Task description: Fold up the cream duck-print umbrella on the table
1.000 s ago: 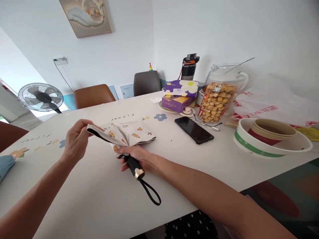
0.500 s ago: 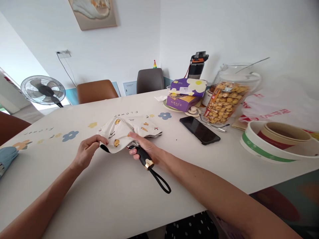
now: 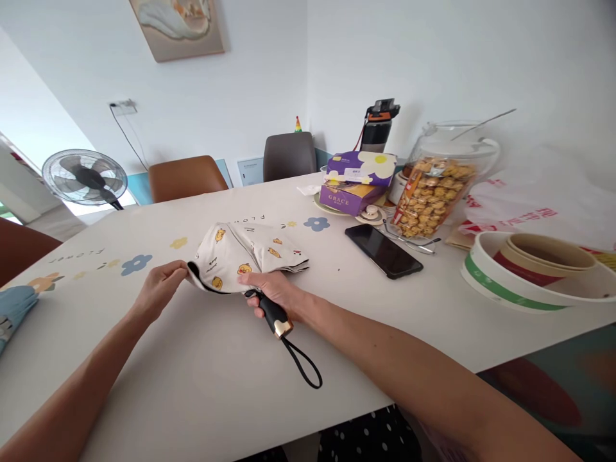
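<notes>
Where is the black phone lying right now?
In the head view, the phone lies flat on the white table, to the right of the umbrella, just in front of the snack jar and the purple box.

Bare arms [image 3: 409, 362], black polka-dot garment [image 3: 366, 439]

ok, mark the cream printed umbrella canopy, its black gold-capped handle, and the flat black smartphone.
cream printed umbrella canopy [image 3: 231, 250]: head view, middle of the folded fabric.
black gold-capped handle [image 3: 274, 314]: head view, bare shaft above the gold cap.
flat black smartphone [image 3: 384, 250]: head view, centre of the screen.
</notes>
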Available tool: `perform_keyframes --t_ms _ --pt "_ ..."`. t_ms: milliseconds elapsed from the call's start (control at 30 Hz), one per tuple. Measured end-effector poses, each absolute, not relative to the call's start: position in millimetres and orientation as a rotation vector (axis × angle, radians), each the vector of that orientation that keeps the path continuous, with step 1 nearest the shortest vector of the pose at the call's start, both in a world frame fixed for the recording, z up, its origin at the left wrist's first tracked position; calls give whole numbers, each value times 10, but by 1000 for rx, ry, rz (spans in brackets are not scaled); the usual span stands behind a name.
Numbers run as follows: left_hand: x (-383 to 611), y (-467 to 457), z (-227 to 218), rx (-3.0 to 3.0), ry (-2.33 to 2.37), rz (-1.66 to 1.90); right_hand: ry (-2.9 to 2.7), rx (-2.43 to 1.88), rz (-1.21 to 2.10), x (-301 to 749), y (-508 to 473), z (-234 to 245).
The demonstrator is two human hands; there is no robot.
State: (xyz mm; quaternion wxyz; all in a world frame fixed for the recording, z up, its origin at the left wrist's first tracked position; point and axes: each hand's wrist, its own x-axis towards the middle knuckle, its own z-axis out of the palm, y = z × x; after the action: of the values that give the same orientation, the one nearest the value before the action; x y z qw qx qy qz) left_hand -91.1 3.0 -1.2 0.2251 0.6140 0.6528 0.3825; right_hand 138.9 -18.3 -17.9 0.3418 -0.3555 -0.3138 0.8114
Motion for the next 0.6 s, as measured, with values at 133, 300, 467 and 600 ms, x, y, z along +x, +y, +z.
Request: perform_keyframes --t_ms 133,300,467,600 --pt "-752 -41 74 1639 1953 1206 -827 -979 2064 1371 -239 -120" --pt "-392 -121 151 1733 1795 1334 -852 -956 2004 1341 -245 -153" --pt "-55 -93 112 1646 1701 1144 -951 -1127 1861 1303 -243 -191" --pt "112 -37 59 1648 1712 1122 -972 -1142 1853 1287 -237 -220"
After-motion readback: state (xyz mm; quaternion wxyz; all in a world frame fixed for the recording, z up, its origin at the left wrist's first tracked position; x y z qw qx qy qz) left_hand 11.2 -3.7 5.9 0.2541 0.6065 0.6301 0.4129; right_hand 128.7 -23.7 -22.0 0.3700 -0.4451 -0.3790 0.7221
